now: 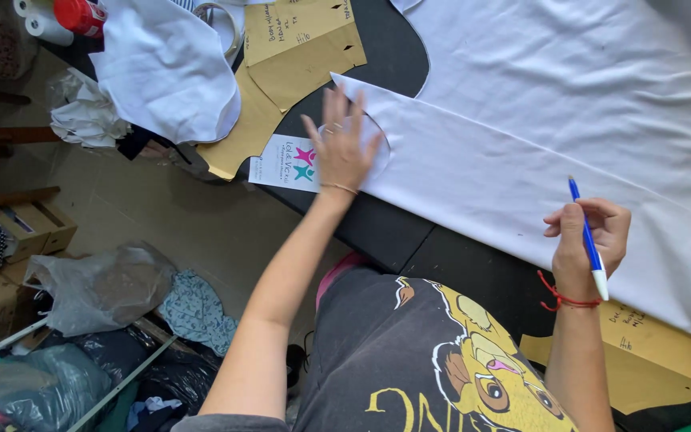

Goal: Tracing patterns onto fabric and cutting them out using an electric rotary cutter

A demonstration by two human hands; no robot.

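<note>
a: what's the left hand (340, 148) doing?

b: spread wide, fingers splayed, palm flat on the near-left corner of the white fabric (521, 160) lying across the black bench (397, 232).

a: and the right hand (589, 236)?

b: curled around a blue pen (587, 238), tip pointing far, just over the fabric's near edge. brown paper patterns (301, 48) lie far left.

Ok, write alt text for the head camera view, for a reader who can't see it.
Seen from above, a person's left hand presses flat on white fabric spread over a black table, while the right hand holds a blue pen upright above the cloth. Brown paper pattern pieces lie at the table's far end, and bags of cloth crowd the floor.
</note>
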